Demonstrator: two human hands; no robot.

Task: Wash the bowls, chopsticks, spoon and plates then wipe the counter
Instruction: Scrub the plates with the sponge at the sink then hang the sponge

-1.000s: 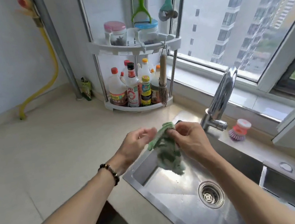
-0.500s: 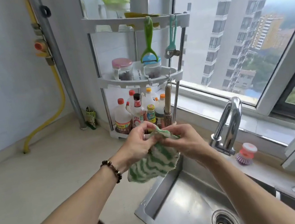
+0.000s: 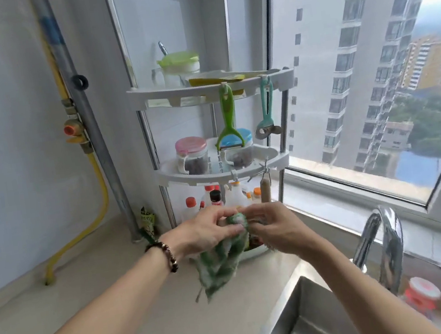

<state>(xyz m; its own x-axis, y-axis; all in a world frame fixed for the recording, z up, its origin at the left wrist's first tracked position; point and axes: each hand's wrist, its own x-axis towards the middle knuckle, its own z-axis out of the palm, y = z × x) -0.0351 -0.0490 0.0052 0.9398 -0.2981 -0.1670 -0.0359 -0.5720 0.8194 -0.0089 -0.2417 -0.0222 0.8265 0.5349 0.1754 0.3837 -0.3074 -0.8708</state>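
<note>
A green-and-white striped cloth [image 3: 221, 263] hangs above the beige counter [image 3: 97, 306], in front of the corner rack. My left hand [image 3: 206, 232] pinches its top edge from the left. My right hand [image 3: 273, 228] pinches the same top edge from the right, fingers curled round the fabric. The cloth droops down and is blurred at its lower end. No bowls, chopsticks, spoon or plates are in view.
A white three-tier corner rack [image 3: 222, 169] holds jars, sauce bottles and hanging peelers. The steel sink [image 3: 306, 324] and chrome tap [image 3: 383, 246] are at lower right, with a red dish brush [image 3: 421, 294] beside the tap. A yellow gas hose [image 3: 97, 184] runs down the left wall.
Both hands carried the cloth from over the sink to the left and away from me, up over the counter near the rack. The view tilted upward.
</note>
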